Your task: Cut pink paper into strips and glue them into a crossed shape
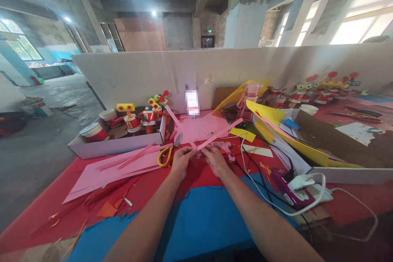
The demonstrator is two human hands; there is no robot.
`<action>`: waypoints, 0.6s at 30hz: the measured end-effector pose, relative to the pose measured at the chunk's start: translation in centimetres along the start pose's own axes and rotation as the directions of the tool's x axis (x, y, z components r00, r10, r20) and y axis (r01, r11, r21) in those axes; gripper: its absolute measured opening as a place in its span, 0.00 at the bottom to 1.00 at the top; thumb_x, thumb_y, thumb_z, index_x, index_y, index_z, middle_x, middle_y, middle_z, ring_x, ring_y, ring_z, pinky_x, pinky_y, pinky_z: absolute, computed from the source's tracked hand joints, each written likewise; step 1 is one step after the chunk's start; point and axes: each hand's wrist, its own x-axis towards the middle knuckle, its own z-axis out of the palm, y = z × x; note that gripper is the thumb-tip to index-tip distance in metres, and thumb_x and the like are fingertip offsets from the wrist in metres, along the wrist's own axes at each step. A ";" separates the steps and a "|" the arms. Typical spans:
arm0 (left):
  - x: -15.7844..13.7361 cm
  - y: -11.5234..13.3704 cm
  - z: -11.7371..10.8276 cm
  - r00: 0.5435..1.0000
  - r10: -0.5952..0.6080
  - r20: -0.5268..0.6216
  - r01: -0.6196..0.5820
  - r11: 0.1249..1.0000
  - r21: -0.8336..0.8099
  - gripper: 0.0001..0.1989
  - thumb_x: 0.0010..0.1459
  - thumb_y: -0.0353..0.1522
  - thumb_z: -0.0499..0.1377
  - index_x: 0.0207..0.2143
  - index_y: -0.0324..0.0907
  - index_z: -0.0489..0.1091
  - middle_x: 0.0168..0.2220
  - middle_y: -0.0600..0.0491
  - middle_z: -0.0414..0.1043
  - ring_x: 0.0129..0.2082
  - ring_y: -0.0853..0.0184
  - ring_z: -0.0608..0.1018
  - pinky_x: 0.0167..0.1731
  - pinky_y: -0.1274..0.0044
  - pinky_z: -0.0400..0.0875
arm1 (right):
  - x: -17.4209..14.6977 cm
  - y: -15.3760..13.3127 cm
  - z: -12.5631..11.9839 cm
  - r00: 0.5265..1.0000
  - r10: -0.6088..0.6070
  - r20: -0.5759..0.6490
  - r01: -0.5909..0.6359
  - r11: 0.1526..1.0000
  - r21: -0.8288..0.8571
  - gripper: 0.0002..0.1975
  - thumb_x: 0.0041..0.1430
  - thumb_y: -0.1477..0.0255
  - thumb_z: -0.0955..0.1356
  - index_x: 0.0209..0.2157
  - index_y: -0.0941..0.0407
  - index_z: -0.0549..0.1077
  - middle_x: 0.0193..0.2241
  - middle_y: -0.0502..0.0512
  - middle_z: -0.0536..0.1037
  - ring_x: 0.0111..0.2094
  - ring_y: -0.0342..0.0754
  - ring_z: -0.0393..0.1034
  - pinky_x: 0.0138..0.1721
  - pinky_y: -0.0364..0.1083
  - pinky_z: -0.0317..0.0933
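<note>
Two narrow pink paper strips meet in a V between my hands; the right strip (222,133) slants up to the right, the left strip (172,115) up to the left. My left hand (180,161) pinches the lower end of the V, thumb and fingers together. From the other side, my right hand (215,160) closes on the strips close to the same end. Yellow-handled scissors (165,156) lie just left of my left hand. Behind my right hand rests a pink glue gun (227,150). Pink sheet paper (196,127) lies beyond the hands.
At left, a white box (123,145) holds paper-cup figures (132,122); pink paper sheets (107,176) lie before it. To the right are a cardboard box (346,174) with yellow sheets, a purple power strip (290,190) and loose cables. A white partition (138,73) stands behind.
</note>
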 end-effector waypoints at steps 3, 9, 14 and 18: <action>0.2 -0.3 -0.1 1.000 0.007 -0.010 -0.007 1.000 0.021 0.14 0.38 0.38 0.70 0.18 0.38 0.71 0.16 0.54 0.68 0.18 0.74 0.66 0.21 0.80 0.60 | -0.1 0.2 0.0 1.000 0.013 0.003 -0.013 1.000 -0.016 0.19 0.36 0.56 0.76 0.25 0.56 0.76 0.22 0.50 0.75 0.23 0.43 0.67 0.30 0.44 0.65; 0.4 -0.6 -0.4 1.000 0.024 -0.010 -0.023 0.998 0.066 0.12 0.37 0.37 0.69 0.19 0.37 0.73 0.16 0.52 0.70 0.17 0.72 0.67 0.20 0.79 0.59 | -0.4 0.1 0.1 0.999 0.040 0.006 -0.040 0.999 -0.026 0.20 0.35 0.58 0.78 0.28 0.57 0.77 0.22 0.49 0.75 0.23 0.42 0.66 0.31 0.44 0.65; 0.2 -0.3 -0.5 0.999 0.043 0.026 -0.046 0.991 0.129 0.15 0.39 0.40 0.70 0.21 0.37 0.75 0.19 0.51 0.73 0.19 0.72 0.69 0.22 0.79 0.62 | -0.3 0.2 -0.1 1.000 -0.029 0.008 0.030 0.990 -0.137 0.18 0.40 0.57 0.76 0.27 0.56 0.79 0.21 0.49 0.75 0.24 0.43 0.67 0.31 0.44 0.63; 0.1 -0.1 -0.3 0.996 0.070 0.063 -0.076 0.992 0.101 0.17 0.41 0.43 0.70 0.25 0.37 0.77 0.23 0.50 0.75 0.22 0.68 0.72 0.25 0.77 0.65 | 0.0 0.4 -0.1 0.992 -0.125 -0.027 0.119 0.980 -0.159 0.15 0.45 0.57 0.73 0.26 0.55 0.78 0.20 0.49 0.75 0.25 0.45 0.67 0.31 0.45 0.63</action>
